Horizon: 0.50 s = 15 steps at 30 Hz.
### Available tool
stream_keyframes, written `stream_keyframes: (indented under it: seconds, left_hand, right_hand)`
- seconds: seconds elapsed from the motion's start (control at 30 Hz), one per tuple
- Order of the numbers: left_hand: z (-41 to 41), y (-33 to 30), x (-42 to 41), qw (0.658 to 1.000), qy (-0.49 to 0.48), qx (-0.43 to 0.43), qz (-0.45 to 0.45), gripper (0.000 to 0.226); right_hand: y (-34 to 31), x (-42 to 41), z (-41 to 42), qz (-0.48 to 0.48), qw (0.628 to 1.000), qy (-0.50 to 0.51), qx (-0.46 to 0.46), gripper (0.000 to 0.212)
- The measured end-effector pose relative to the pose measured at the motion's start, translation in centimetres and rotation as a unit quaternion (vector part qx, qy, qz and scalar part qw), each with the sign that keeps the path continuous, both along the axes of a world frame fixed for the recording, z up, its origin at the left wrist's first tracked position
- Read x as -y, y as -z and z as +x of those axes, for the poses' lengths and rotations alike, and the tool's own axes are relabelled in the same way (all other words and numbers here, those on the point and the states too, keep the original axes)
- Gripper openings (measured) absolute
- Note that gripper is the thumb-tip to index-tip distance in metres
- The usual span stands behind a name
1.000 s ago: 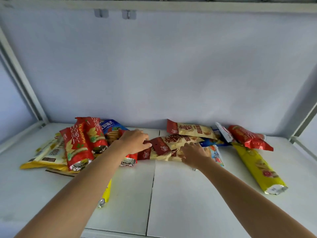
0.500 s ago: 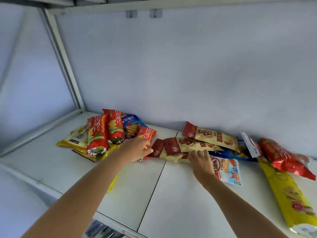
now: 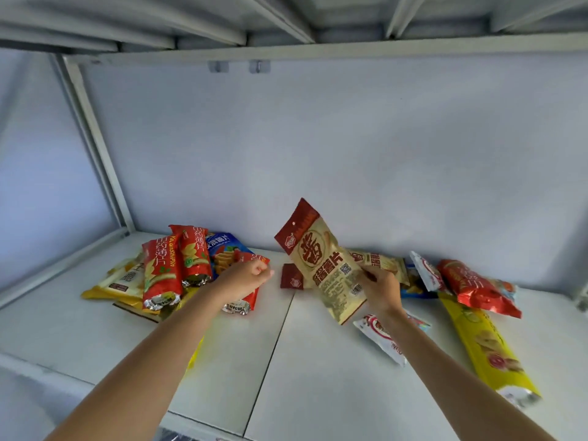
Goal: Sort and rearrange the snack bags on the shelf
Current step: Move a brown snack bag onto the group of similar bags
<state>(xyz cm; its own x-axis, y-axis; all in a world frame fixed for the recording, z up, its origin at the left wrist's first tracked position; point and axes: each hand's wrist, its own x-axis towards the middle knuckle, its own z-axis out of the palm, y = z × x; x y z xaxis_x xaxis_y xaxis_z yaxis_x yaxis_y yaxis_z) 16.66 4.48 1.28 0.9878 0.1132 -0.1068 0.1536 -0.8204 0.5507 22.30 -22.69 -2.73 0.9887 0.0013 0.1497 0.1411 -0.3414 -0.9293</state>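
White shelf [image 3: 286,361] boards run back to a pale lilac wall, with snack bags strewn along the rear in two loose heaps. At centre the right hand [image 3: 380,289] has a beige and maroon chip bag [image 3: 321,265] raised clear of the shelf, tilted with its maroon top pointing up and to the left; thumb and fingers pinch its lower right edge, curled tightly round the foil. A second bag of the same kind [image 3: 380,262] lies behind it, and a maroon corner [image 3: 291,276] peeps out below. To do this step well, I judge the lifted bag should be carried clear of the pile before turning it, then laid flat with its mates so like sits with like; a pinch at one edge lets the bag swing, so a steady wrist matters. The left hand [image 3: 246,278] hovers near the red bags [image 3: 176,265], fingers curled into a loose fist; it seems to hold nothing, though a red bag lies just beneath it
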Motion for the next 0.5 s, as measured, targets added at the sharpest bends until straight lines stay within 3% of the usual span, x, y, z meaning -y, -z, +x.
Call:
stream_keyframes:
  seconds: [0.07, 0.13, 0.2, 0.3, 0.4, 0.5]
  left_hand:
    - [-0.4, -0.8, 1.5, 0.998, -0.017, 0.037, -0.053, 0.064]
    - [-0.6, -1.2, 2.9, 0.987, -0.041, 0.067, -0.138, 0.079]
    - [-1.1, -1.4, 3.9, 0.963, -0.065, 0.065, -0.254, 0.091]
    - [-2.9, -2.4, 5.0, 0.908, -0.062, 0.033, -0.412, 0.094]
    - [-5.2, -3.5, 5.4, 0.828, -0.001, 0.009, -0.56, 0.065]
    - [-7.5, -3.3, 5.6, 0.809, 0.006, 0.027, -0.587, 0.027]
  right_hand:
    - [-0.7, 0.9, -1.8, 0.106, 0.994, 0.004, -0.03, 0.025]
    - [-1.3, 1.4, -3.7, 0.197, 0.979, -0.003, -0.054, 0.015]
    - [-1.4, 1.4, -6.0, 0.271, 0.959, -0.008, -0.084, 0.014]
    - [-1.4, 0.8, -9.6, 0.304, 0.946, -0.018, -0.111, 0.015]
    - [-1.4, 0.0, -13.5, 0.322, 0.94, -0.027, -0.11, 0.011]
    - [-1.0, -0.3, -16.7, 0.32, 0.939, -0.022, -0.123, 0.013]
